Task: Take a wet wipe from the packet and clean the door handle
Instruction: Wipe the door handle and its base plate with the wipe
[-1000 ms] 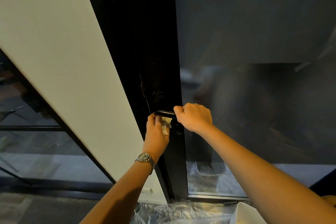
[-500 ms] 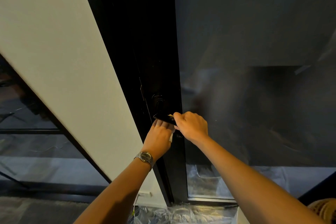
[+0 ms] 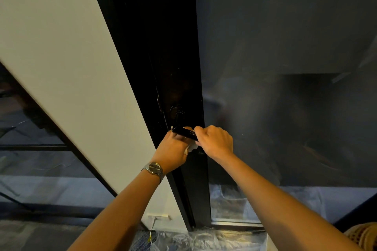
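Observation:
A black lever door handle sticks out from the dark door frame. My right hand is closed around the handle's right end. My left hand, with a wristwatch, sits just under the handle's left part and grips a crumpled white wet wipe, which peeks out between the two hands. Most of the wipe is hidden by my fingers. The packet is out of view.
A white wall panel runs to the left of the frame. Dark glass fills the right side. Clear plastic sheeting lies on the floor below. A wall socket with a cable sits low on the white panel.
My left hand rose from below the handle and closed in under it with the wipe. The handle's right end has tilted down under my right hand.

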A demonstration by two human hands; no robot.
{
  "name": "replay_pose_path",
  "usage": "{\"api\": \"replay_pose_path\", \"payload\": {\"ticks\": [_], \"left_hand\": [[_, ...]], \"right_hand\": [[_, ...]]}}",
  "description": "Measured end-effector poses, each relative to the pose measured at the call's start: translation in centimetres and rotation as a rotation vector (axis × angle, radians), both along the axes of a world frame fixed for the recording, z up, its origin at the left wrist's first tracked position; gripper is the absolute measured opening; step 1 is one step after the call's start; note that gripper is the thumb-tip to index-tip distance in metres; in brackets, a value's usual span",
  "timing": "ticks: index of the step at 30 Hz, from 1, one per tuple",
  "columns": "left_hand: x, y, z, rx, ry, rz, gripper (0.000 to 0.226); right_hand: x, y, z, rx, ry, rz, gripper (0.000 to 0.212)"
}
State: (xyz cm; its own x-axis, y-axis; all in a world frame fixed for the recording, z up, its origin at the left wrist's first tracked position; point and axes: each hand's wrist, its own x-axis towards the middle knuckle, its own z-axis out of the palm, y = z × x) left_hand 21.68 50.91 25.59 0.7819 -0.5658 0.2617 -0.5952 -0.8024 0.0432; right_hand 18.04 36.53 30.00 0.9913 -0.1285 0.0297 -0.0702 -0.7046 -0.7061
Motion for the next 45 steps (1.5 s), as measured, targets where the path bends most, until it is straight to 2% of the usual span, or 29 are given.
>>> {"api": "replay_pose_path", "payload": {"ticks": [2, 6, 8, 10, 13, 15, 16, 19, 24, 27, 30, 34, 37, 42, 45], "left_hand": [[0.2, 0.3, 0.0, -0.049, 0.013, 0.01, 0.03], [-0.8, -0.3, -0.2, -0.338, 0.061, 0.169, 0.027], [-1.2, -0.8, 0.0, -0.38, 0.077, 0.206, 0.028], [-1.4, -0.9, 0.0, -0.27, 0.028, 0.148, 0.027], [-0.8, -0.6, -0.1, 0.118, -0.113, 0.005, 0.029], [-0.7, -0.7, 0.0, 0.18, -0.127, 0.019, 0.033], [-0.8, -0.9, 0.1, 0.126, -0.09, 0.047, 0.033], [-1.5, -1.6, 0.3, -0.296, 0.064, 0.234, 0.028], [-2.4, -2.7, 0.3, -0.664, 0.164, 0.383, 0.025], [-2.2, -2.1, 0.1, -0.79, 0.207, 0.434, 0.023], [-2.0, -0.8, -0.4, -0.825, 0.272, 0.45, 0.02], [-2.2, -0.6, 0.1, -0.861, 0.345, 0.522, 0.031], [-2.3, -0.5, -0.5, -1.059, 0.559, 0.502, 0.033], [-2.6, -1.6, -0.4, -1.738, 1.009, 0.584, 0.017], [-2.5, -2.0, 0.1, -1.848, 1.201, 0.6, 0.025]], "right_hand": [[0.0, 0.0, 0.1, -0.014, 0.004, 0.005, 0.05], [-0.1, 0.1, 0.0, -0.014, -0.014, 0.004, 0.051], [-0.1, 0.1, 0.1, -0.017, -0.02, -0.001, 0.051], [0.0, 0.1, 0.1, -0.022, -0.014, -0.007, 0.05], [0.0, 0.1, 0.0, -0.022, -0.011, -0.014, 0.049], [0.1, 0.2, -0.1, -0.021, -0.009, -0.01, 0.049], [0.1, 0.2, -0.1, -0.021, -0.007, -0.006, 0.049], [0.1, 0.2, -0.1, -0.03, -0.013, -0.004, 0.05], [0.1, 0.0, 0.0, -0.035, -0.014, 0.002, 0.05], [0.1, -0.2, 0.7, -0.064, -0.016, 0.013, 0.051], [0.1, -0.4, 1.3, -0.081, 0.001, 0.03, 0.051], [-0.1, -0.8, 2.2, -0.117, 0.019, 0.074, 0.049], [0.1, -1.1, 3.9, -0.238, 0.027, 0.112, 0.046], [0.3, -1.2, 4.4, -0.337, 0.016, 0.129, 0.044], [0.3, -1.3, 4.4, -0.296, 0.033, 0.144, 0.046]]}}
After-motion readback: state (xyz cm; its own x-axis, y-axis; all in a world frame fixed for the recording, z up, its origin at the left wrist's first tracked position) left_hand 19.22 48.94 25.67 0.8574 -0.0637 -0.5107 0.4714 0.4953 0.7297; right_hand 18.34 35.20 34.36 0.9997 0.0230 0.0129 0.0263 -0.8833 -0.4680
